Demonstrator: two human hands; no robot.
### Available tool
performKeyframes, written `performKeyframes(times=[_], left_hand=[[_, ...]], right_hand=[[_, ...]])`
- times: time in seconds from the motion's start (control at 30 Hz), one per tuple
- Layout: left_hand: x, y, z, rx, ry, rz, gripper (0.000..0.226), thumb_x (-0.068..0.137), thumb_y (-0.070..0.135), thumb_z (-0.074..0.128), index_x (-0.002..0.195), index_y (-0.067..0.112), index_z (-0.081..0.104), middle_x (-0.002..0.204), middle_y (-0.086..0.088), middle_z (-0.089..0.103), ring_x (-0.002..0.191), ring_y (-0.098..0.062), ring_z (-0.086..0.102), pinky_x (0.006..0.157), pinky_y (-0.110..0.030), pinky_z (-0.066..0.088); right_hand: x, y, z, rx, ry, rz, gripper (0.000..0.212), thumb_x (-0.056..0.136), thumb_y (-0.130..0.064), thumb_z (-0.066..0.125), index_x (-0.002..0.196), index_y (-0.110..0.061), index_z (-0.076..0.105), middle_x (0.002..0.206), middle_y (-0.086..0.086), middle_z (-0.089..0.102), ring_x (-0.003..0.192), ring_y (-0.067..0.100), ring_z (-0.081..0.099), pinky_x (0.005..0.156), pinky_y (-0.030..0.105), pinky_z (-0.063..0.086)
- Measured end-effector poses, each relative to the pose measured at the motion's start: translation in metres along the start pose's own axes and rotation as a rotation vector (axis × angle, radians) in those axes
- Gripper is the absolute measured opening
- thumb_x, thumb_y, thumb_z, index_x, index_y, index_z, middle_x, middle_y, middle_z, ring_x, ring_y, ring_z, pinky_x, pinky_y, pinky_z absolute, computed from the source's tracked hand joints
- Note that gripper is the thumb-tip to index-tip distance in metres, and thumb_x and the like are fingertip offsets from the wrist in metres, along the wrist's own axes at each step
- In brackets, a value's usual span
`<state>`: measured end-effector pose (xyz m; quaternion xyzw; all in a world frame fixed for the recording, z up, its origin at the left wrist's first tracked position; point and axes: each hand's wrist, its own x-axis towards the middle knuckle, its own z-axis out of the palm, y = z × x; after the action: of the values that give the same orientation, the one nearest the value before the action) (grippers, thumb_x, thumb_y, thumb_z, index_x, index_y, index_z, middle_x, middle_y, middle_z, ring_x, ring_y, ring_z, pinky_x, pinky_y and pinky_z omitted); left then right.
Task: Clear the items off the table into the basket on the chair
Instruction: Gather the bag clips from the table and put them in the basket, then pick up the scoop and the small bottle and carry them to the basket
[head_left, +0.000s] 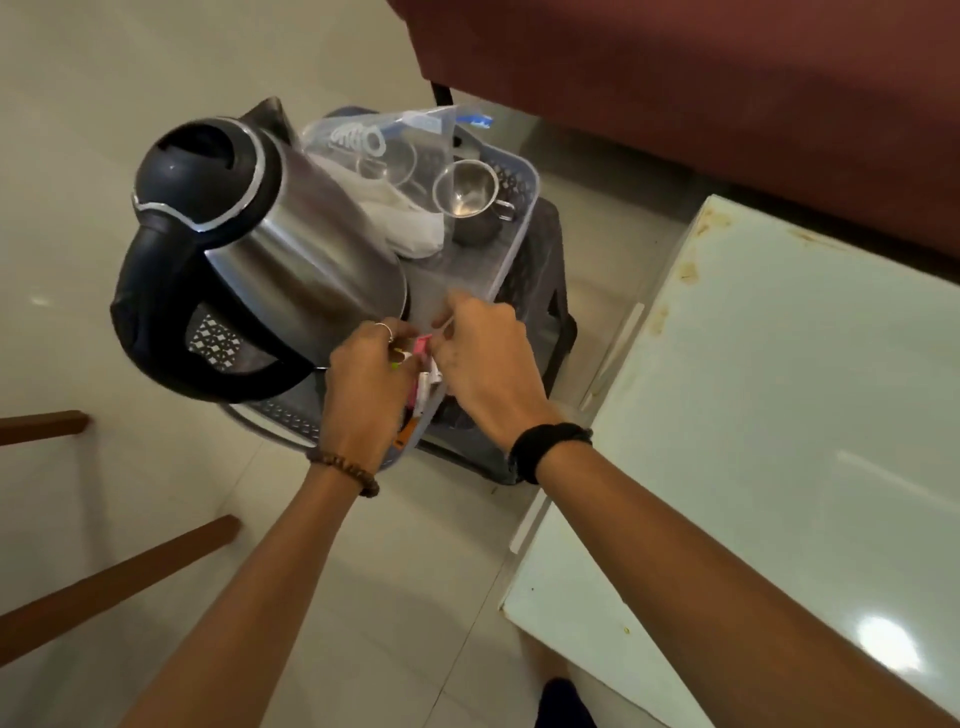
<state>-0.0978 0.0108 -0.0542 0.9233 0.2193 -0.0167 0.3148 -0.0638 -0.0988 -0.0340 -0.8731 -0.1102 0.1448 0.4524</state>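
Head view, looking down on a pale plastic basket (514, 208) set on a dark chair (545, 291), just beside the left edge of the glass-topped bench (779, 415). A steel electric kettle (291, 244) with black lid and handle lies tilted across the basket's left side, its base toward the middle. At the far end of the basket stand a steel mug (470, 200) and a clear plastic bag (384, 150), with a white cloth (405, 223) beneath the bag. Both hands meet over the near rim of the basket. The left hand (363, 379), ringed and with a beaded bracelet at the wrist, has its fingers curled round a cluster of small items, pink and white (423, 358), whose nature cannot be told. The right hand (483, 353), with a black wristband, pinches at the same cluster with bent fingertips. Brown wooden legs (119, 582) cross the tiled floor (78, 130) at lower left; a maroon sofa (701, 78) fills the upper right.
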Motion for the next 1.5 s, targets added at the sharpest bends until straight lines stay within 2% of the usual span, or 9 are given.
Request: performKeyframes(times=[0.1, 0.27, 0.43, 0.57, 0.77, 1.0, 1.2, 1.37, 1.5], left_hand=[[-0.023, 0.039, 0.006, -0.139, 0.013, 0.099, 0.011, 0.083, 0.009, 0.063, 0.092, 0.015, 0.066, 0.086, -0.001, 0.068, 0.077, -0.013, 0.065, 0.070, -0.019, 0.050], [-0.095, 0.119, 0.077, -0.210, -0.263, 0.198, 0.011, 0.083, 0.004, 0.062, 0.089, 0.011, 0.068, 0.082, 0.004, 0.066, 0.072, -0.004, 0.061, 0.070, -0.005, 0.045], [-0.205, 0.206, 0.186, -0.316, -0.549, 0.141, 0.012, 0.082, 0.001, 0.061, 0.081, 0.012, 0.066, 0.074, 0.005, 0.065, 0.066, -0.005, 0.061, 0.067, -0.013, 0.050], [-0.310, 0.274, 0.267, -0.327, -0.740, 0.171, 0.009, 0.083, 0.004, 0.061, 0.083, 0.011, 0.066, 0.074, 0.005, 0.066, 0.069, -0.007, 0.064, 0.068, -0.019, 0.053], [-0.445, 0.347, 0.363, -0.211, -0.976, 0.331, 0.012, 0.085, 0.008, 0.060, 0.083, 0.019, 0.065, 0.078, 0.011, 0.066, 0.073, 0.002, 0.061, 0.067, -0.004, 0.046], [-0.526, 0.395, 0.451, -0.037, -1.023, 0.601, 0.017, 0.084, 0.014, 0.064, 0.096, 0.025, 0.058, 0.099, 0.010, 0.059, 0.083, 0.002, 0.055, 0.068, -0.001, 0.041], [-0.558, 0.425, 0.517, 0.180, -0.929, 0.917, 0.053, 0.079, 0.021, 0.069, 0.128, 0.020, 0.048, 0.131, -0.002, 0.044, 0.117, -0.018, 0.044, 0.092, -0.026, 0.044], [-0.558, 0.428, 0.540, 0.400, -0.868, 1.085, 0.044, 0.080, 0.022, 0.067, 0.123, 0.019, 0.055, 0.119, -0.003, 0.051, 0.104, -0.022, 0.048, 0.086, -0.032, 0.042], [-0.552, 0.422, 0.536, 0.305, -0.906, 1.060, 0.041, 0.079, 0.014, 0.068, 0.119, 0.018, 0.059, 0.112, -0.003, 0.053, 0.099, -0.021, 0.045, 0.081, -0.026, 0.045]], right_hand=[[-0.024, 0.023, -0.029, 0.344, 0.113, 0.091, 0.005, 0.088, -0.006, 0.056, 0.088, -0.010, 0.056, 0.078, 0.004, 0.063, 0.069, 0.022, 0.066, 0.057, 0.036, 0.059], [-0.108, 0.110, -0.100, 0.552, 0.307, 0.302, 0.008, 0.088, -0.010, 0.059, 0.088, -0.017, 0.056, 0.080, -0.005, 0.061, 0.062, 0.010, 0.066, 0.048, 0.015, 0.052], [-0.237, 0.209, -0.193, 0.531, 0.508, 0.458, 0.009, 0.090, -0.006, 0.055, 0.089, -0.014, 0.060, 0.081, -0.001, 0.063, 0.056, 0.006, 0.064, 0.049, 0.022, 0.055], [-0.344, 0.269, -0.258, 0.478, 0.685, 0.604, 0.023, 0.090, -0.004, 0.054, 0.081, -0.025, 0.057, 0.081, -0.002, 0.064, 0.054, 0.004, 0.063, 0.046, 0.018, 0.052], [-0.487, 0.348, -0.333, 0.382, 0.967, 0.844, 0.010, 0.091, -0.013, 0.056, 0.091, -0.022, 0.059, 0.084, -0.009, 0.065, 0.063, 0.011, 0.065, 0.061, 0.034, 0.058], [-0.591, 0.426, -0.383, 0.393, 1.221, 1.009, 0.010, 0.090, -0.015, 0.055, 0.100, -0.019, 0.055, 0.091, -0.007, 0.063, 0.072, 0.013, 0.063, 0.072, 0.046, 0.057], [-0.632, 0.484, -0.407, 0.585, 1.513, 1.138, 0.039, 0.085, -0.021, 0.066, 0.115, -0.016, 0.042, 0.109, 0.002, 0.052, 0.089, 0.019, 0.059, 0.084, 0.040, 0.050], [-0.642, 0.529, -0.423, 0.556, 1.545, 1.156, 0.068, 0.081, -0.025, 0.071, 0.133, -0.009, 0.031, 0.134, 0.007, 0.039, 0.100, 0.016, 0.052, 0.083, 0.030, 0.042], [-0.640, 0.548, -0.429, 0.406, 1.572, 1.193, 0.048, 0.085, -0.036, 0.065, 0.121, -0.014, 0.042, 0.124, 0.003, 0.050, 0.084, 0.008, 0.053, 0.075, 0.030, 0.039]])
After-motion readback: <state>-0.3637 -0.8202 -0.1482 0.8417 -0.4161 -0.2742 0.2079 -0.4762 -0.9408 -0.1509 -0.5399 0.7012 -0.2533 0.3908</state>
